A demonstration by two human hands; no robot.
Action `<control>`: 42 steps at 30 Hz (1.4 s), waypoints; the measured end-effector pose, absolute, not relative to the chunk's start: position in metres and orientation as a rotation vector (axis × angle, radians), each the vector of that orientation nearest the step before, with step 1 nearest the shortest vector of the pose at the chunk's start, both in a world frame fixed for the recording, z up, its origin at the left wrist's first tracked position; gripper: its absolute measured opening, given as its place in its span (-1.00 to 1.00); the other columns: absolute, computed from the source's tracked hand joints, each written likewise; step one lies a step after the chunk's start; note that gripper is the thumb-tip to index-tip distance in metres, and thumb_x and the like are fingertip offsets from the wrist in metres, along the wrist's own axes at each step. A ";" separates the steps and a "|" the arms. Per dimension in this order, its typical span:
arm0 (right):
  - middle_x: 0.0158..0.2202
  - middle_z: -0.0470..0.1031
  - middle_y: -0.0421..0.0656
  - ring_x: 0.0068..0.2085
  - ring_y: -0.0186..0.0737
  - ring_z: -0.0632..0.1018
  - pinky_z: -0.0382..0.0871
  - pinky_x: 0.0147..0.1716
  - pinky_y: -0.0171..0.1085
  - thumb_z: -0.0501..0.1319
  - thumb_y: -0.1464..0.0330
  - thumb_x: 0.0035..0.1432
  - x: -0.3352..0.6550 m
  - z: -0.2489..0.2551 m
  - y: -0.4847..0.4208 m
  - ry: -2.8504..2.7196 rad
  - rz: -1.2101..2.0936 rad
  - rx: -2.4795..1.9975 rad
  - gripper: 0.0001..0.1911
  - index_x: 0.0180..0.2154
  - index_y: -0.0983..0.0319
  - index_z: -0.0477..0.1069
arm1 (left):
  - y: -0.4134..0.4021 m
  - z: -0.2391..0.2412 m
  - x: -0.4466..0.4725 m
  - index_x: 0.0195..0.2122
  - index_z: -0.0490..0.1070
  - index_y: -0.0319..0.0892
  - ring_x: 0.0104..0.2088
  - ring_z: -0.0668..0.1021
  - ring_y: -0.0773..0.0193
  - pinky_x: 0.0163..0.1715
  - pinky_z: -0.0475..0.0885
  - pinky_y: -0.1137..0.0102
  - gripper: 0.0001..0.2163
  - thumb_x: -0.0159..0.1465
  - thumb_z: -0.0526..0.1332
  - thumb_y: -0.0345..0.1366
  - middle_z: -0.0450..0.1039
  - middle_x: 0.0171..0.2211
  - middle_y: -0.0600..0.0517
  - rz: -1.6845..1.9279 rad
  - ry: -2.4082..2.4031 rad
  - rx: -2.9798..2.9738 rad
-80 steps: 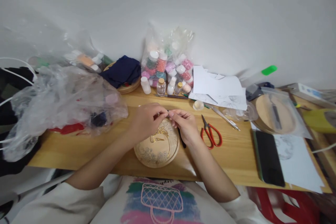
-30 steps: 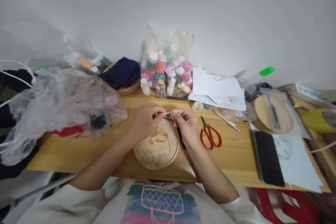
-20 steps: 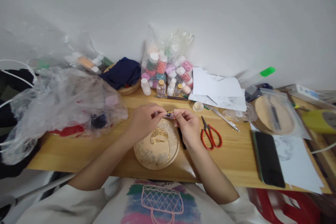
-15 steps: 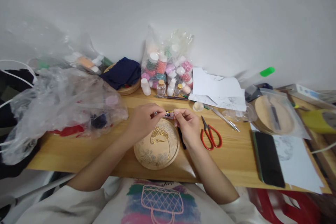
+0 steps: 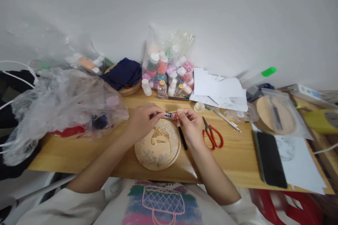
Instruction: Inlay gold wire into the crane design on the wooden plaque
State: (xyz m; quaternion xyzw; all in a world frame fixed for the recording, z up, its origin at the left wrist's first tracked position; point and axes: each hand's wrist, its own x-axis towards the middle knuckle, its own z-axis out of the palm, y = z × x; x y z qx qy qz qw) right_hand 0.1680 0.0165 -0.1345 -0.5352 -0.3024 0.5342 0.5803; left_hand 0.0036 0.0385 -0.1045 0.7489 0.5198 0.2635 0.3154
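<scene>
A small tube with a red and yellow label (image 5: 169, 115) is held level between both hands, just beyond a round wooden plaque (image 5: 157, 144) carved with a gold bird and waves. My left hand (image 5: 142, 121) pinches the tube's left end. My right hand (image 5: 189, 125) is closed on its right end. A black pen (image 5: 182, 139) lies beside the plaque under my right hand.
Red-handled scissors (image 5: 212, 135) lie right of my hands. A bag of bead jars (image 5: 167, 65), small bottles (image 5: 162, 88), papers (image 5: 218, 88), a black phone (image 5: 269, 159), another wooden disc (image 5: 275, 114) and crumpled plastic bags (image 5: 59, 100) crowd the wooden table (image 5: 232, 154).
My hands have drawn slightly apart along the tube, so more of its label shows. My right hand has shifted a little right, uncovering the pen.
</scene>
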 end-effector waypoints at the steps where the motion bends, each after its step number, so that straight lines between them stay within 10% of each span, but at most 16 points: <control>1: -0.70 0.35 -0.31 -0.66 -0.44 0.28 0.12 -0.62 -0.37 0.42 0.11 -0.18 0.168 -0.134 0.017 -0.704 1.245 -1.252 -0.66 -0.52 0.22 0.46 | 0.039 -0.105 0.003 -0.33 0.58 -0.14 -0.35 0.55 0.28 -0.21 0.41 0.36 -0.86 0.28 0.21 -0.37 0.62 -0.33 0.05 0.702 1.371 1.968; 15: -0.71 0.33 -0.31 -0.65 -0.45 0.26 0.11 -0.60 -0.36 0.46 0.11 -0.22 0.173 -0.131 0.018 -0.665 1.283 -1.205 -0.64 -0.56 0.22 0.44 | 0.038 -0.114 -0.003 -0.38 0.58 -0.10 -0.45 0.54 0.29 -0.48 0.42 0.41 -0.85 0.21 0.24 -0.21 0.62 -0.40 0.05 0.749 1.378 1.605; 42: -0.64 0.45 -0.28 -0.64 -0.46 0.31 0.14 -0.60 -0.37 0.50 0.12 -0.22 0.161 -0.140 0.012 -0.739 1.439 -1.143 -0.66 -0.50 0.23 0.54 | 0.038 -0.112 0.008 -0.45 0.52 -0.14 -0.43 0.51 0.31 -0.40 0.40 0.44 -0.86 0.13 0.24 -0.21 0.56 -0.46 0.07 0.738 1.202 1.441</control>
